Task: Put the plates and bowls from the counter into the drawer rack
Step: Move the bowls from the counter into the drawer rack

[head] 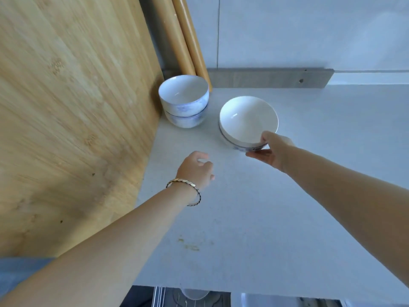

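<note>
A white bowl with a blue pattern underneath, seemingly nested in a second one, is tilted on the grey counter. My right hand grips its near rim, thumb on top and fingers below. Behind it to the left, two blue-and-white bowls stand stacked in the corner. My left hand, with a bracelet on its wrist, hovers over the counter in front of that stack, fingers loosely curled and holding nothing. The drawer rack shows only as a dark strip below the counter's front edge.
A large bamboo cutting board leans upright along the left side. Two wooden rolling pins stand in the back corner against the tiled wall. A grey backsplash strip runs along the counter's rear. Small yellowish stains mark the counter.
</note>
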`<state>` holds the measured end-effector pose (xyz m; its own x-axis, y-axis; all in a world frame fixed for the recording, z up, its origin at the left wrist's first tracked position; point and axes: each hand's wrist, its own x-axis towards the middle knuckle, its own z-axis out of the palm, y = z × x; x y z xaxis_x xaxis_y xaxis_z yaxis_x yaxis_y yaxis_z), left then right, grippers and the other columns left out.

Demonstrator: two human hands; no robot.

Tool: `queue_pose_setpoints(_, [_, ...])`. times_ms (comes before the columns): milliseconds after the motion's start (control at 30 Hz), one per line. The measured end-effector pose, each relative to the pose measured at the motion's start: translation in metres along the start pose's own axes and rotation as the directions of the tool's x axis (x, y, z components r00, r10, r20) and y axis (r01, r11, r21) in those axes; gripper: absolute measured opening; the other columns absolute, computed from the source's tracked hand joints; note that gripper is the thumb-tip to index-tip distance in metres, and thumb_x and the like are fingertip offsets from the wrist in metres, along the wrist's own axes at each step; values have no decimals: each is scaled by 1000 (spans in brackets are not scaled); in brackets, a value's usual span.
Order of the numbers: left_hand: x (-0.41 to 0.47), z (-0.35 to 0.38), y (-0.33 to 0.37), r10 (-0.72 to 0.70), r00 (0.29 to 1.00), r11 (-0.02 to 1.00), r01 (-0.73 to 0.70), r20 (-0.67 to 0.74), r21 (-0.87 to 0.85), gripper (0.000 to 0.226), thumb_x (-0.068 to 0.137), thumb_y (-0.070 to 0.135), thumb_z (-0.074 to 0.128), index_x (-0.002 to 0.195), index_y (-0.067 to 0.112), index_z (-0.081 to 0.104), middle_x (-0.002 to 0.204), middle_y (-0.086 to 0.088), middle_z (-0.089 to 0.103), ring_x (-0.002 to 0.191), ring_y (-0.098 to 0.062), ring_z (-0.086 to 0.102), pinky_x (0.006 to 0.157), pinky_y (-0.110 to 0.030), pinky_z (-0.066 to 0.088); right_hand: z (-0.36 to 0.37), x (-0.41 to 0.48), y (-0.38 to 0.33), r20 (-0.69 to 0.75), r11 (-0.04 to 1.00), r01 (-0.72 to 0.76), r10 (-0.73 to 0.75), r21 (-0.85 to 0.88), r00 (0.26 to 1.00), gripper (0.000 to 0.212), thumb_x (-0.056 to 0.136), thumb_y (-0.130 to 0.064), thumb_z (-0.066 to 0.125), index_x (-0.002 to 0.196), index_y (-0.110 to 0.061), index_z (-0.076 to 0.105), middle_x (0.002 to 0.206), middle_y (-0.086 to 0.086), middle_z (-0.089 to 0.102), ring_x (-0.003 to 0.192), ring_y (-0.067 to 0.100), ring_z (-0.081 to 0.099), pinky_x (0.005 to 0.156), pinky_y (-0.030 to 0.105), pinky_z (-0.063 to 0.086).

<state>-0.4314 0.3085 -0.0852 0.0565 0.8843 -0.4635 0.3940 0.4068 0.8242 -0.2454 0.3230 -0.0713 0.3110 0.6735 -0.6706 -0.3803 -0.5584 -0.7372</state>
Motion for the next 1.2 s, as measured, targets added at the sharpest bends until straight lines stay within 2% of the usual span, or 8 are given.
queue_pose_setpoints(200, [-86, 26, 29, -64, 972, 971, 113, 226, -210, 23, 93, 47, 44, 111, 34, 42, 101, -7, 52, 69, -28, 66, 70, -37, 56, -100, -89, 31, 160, 969, -73, 112, -235, 981, 23, 85, 2, 40, 100, -6, 56, 91, 23, 62, 73, 34, 67, 58, 27, 62])
queue_pose_setpoints(367, [-183, 68, 8, -46, 937, 996, 19, 347, 83, 22, 94, 31, 47, 117, 31, 46, 98, -14, 66, 66, -27, 71, 66, -34, 61, -200, -179, 58, 255, 892, -83, 214, -443, 943, 28, 87, 3, 40, 101, -9, 61, 75, 15, 70, 63, 27, 70, 55, 25, 58])
queue_pose_setpoints(533, [-253, 134, -30, -152, 845, 949, -19, 512, 314, 37, 89, 17, 46, 123, 29, 39, 80, -10, 72, 75, -30, 74, 76, -43, 60, -293, -227, 102, 186, 764, -138, 321, -630, 928, 37, 84, 1, 44, 110, -22, 59, 81, 17, 73, 67, 30, 72, 73, 36, 59])
queue_pose_setpoints(600, [-272, 164, -53, -210, 811, 926, -14, 546, 377, 43, 91, 14, 43, 132, 23, 34, 77, -6, 68, 68, -22, 71, 76, -35, 61, -321, -232, 127, 168, 720, -145, 345, -678, 924, 38, 84, 2, 45, 112, -20, 57, 79, 13, 72, 67, 30, 72, 75, 38, 60])
queue_pose_setpoints(800, [-302, 238, -133, -376, 785, 871, 118, 491, 478, 42, 93, 13, 42, 133, 19, 32, 93, 3, 55, 56, -6, 59, 48, -12, 50, -368, -215, 208, 150, 554, -76, 352, -829, 924, 42, 84, -5, 43, 120, -28, 49, 82, -5, 64, 70, 28, 71, 79, 37, 59])
queue_pose_setpoints(933, [-306, 264, -176, -493, 790, 779, 216, 363, 589, 35, 90, 13, 43, 123, 18, 34, 112, -9, 58, 77, -28, 70, 66, -36, 61, -373, -199, 253, 123, 470, -73, 373, -879, 920, 44, 88, -8, 41, 131, -18, 43, 81, -3, 58, 62, 17, 62, 51, 12, 46])
queue_pose_setpoints(1100, [-297, 280, -207, -516, 806, 675, 172, 292, 717, 54, 84, 10, 43, 136, 15, 29, 118, -16, 56, 98, -32, 62, 76, -42, 59, -371, -190, 289, 76, 433, -88, 347, -897, 935, 51, 85, -8, 41, 135, -18, 39, 107, 19, 62, 89, 37, 65, 82, 43, 56])
queue_pose_setpoints(1200, [-295, 289, -210, -552, 778, 638, 162, 301, 753, 46, 90, 4, 38, 135, 12, 29, 117, -14, 53, 87, -23, 49, 65, -32, 50, -372, -188, 302, 27, 408, -115, 328, -906, 944, 57, 84, -7, 40, 138, -24, 33, 94, 14, 55, 83, 34, 56, 79, 41, 55])
